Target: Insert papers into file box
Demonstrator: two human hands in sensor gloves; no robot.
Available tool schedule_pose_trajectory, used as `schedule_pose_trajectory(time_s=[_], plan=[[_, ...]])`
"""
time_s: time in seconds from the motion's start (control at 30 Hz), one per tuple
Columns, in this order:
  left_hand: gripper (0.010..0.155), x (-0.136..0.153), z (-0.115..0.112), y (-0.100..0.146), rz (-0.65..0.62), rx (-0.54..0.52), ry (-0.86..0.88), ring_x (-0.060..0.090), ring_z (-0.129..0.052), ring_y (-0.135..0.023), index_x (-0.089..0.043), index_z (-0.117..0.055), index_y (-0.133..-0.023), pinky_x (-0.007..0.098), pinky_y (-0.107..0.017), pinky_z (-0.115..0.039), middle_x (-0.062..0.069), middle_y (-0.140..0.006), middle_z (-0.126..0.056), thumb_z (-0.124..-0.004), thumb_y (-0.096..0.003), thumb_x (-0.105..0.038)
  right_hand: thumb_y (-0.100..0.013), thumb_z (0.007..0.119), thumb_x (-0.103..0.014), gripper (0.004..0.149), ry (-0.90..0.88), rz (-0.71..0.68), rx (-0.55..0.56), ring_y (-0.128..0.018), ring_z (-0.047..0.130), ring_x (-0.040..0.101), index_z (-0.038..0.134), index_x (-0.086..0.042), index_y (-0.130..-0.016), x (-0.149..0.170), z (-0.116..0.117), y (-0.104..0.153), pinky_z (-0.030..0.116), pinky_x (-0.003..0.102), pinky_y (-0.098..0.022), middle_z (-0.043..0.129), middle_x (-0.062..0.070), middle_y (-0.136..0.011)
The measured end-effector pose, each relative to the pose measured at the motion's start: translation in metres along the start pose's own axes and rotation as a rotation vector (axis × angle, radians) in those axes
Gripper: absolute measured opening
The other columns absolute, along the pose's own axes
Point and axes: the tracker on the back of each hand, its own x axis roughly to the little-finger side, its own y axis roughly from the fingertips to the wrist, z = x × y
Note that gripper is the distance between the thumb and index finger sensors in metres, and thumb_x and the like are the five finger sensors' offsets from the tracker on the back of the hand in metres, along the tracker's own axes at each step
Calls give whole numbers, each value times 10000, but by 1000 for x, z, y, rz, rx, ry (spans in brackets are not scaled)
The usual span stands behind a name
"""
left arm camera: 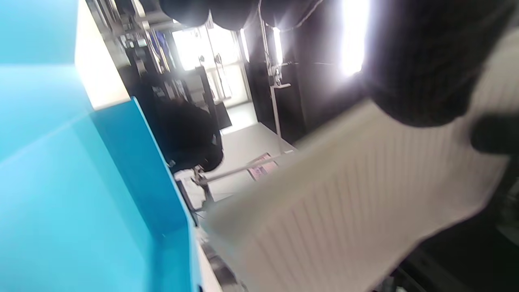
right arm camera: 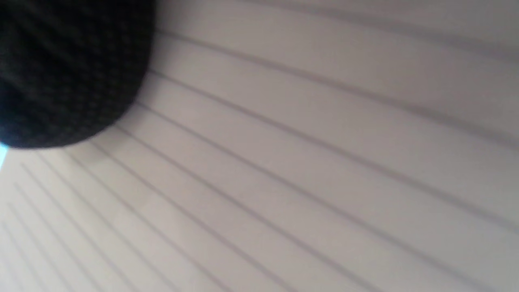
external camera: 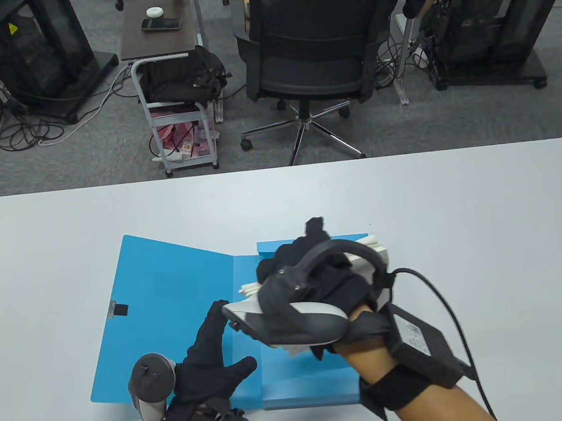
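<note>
From the table view we see the blue file box (external camera: 180,306) lying open on the white table (external camera: 461,201), its lid spread flat to the left and its tray to the right; our right hand (external camera: 318,277) lies on a stack of lined papers (external camera: 372,246) over the tray, the sheets poking out at its far-right corner and left side; whether the fingers clutch the stack or only press it we cannot tell; our left hand (external camera: 207,363) rests with fingers spread on the spine of the box, gripping nothing.

In the left wrist view the papers (left arm camera: 344,202) hang tilted above the blue floor and wall of the file box (left arm camera: 81,182), a gloved fingertip (left arm camera: 425,81) lying on them; so we judge them not yet settled flat.

The right wrist view shows little but ruled papers (right arm camera: 304,162) close up and a dark fingertip (right arm camera: 69,69) upon them.

We judge the insertion nearly made; what remains is to seat the stack, let go, and close the lid.
</note>
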Motion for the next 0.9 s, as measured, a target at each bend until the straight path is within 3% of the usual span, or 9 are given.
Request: schedule_pose_trajectory(time_s=[0.1,0.2,0.33,0.37,0.43,0.5,0.6,0.8,0.9], plan=[[1007,0,2,-4,-34,69,101,376,-630,-1074,-346,-398,-1078,650,-757,-506,81,-1153,-481,-851,-252,-699,-159,896,-503,552,-138,-65,-12,-408,1012,188,702,-295,-632,-34,-5,-17,755,530,-626,918,-35,-617],[719,7,11,-5,-30,33,265,319,-1030,-714,-250,-669,-976,512,-549,-817,91,-903,-869,-899,-342,-500,-165,900,-497,550,-101,-65,-2,-401,998,197,702,-293,-635,-44,-10,-30,746,531,-635,914,-29,-614],[576,2,19,-6,-39,18,342,343,-1090,-542,-209,-766,-899,444,-375,-918,113,-746,-973,-886,-372,-408,-180,883,-517,587,-102,21,30,-451,986,201,671,-291,-679,-35,-7,-37,712,556,-656,888,-28,-650],[571,2,21,-6,-31,16,355,348,-1096,-507,-200,-773,-896,432,-344,-928,125,-726,-981,-889,-373,-398,-199,854,-528,649,-91,40,26,-565,955,222,616,-282,-751,-31,-5,-36,665,578,-682,835,-19,-734],[566,1,28,-5,-14,-9,372,363,-1100,-449,-182,-774,-899,418,-287,-940,151,-704,-984,-887,-379,-376,-299,748,-534,796,-47,88,-46,-911,646,337,334,-265,-922,-18,1,-30,453,666,-729,496,66,-999],[569,2,35,-3,20,-48,352,350,-1114,-404,-176,-764,-908,393,-241,-956,151,-693,-988,-878,-387,-373,-343,655,-569,906,22,177,-116,-1026,322,397,82,-228,-956,1,11,-10,293,693,-741,165,121,-1075],[580,11,51,-1,118,-140,418,349,-1116,-397,-179,-736,-929,386,-226,-959,154,-705,-978,-873,-398,-369,-353,629,-572,848,-90,225,-90,-1037,363,402,180,-216,-977,28,53,35,343,692,-733,239,128,-1096],[613,25,94,-3,251,-198,366,352,-1114,-393,-221,-679,-977,378,-210,-959,155,-727,-962,-868,-411,-362,-355,561,-570,795,-382,347,-445,-1033,295,393,233,-204,-980,47,219,134,280,661,-718,203,132,-1093],[615,36,104,-1,341,-214,352,359,-1113,-379,-209,-679,-978,379,-198,-960,165,-720,-962,-869,-413,-355,-361,575,-553,783,-533,376,-432,-1027,294,399,264,-190,-981,46,260,163,276,662,-710,215,139,-1089]])
